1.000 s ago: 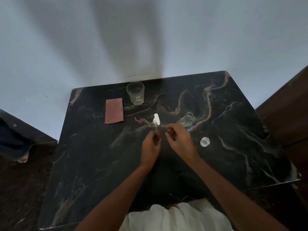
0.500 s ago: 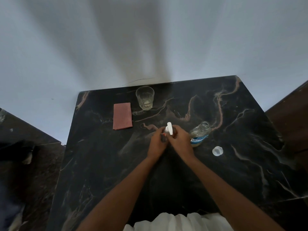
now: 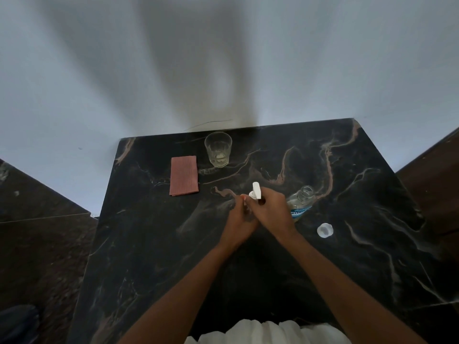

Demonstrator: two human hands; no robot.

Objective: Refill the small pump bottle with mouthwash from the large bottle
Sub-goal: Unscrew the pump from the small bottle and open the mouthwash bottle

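Both the left hand (image 3: 239, 219) and right hand (image 3: 272, 212) curl round the small pump bottle (image 3: 256, 191), its white head poking above them; a careless twist could topple the uncapped large bottle (image 3: 301, 201) just beside the right hand.

Left hand (image 3: 239, 219): bare from wrist to fingertips; one fingertip shows an orange-red nail.
Right hand (image 3: 272, 212): bare from wrist to knuckles; its nails are hidden.
Left forearm (image 3: 188, 281): uncovered along its whole visible length, slender, tapering to the wrist.
Right forearm (image 3: 335, 276): uncovered in the same way, of the same build.
Garment (image 3: 268, 332): white, soft cloth gathered in rounded folds, seen below the near edge of the table (image 3: 149, 244); the weave is too dim to tell.
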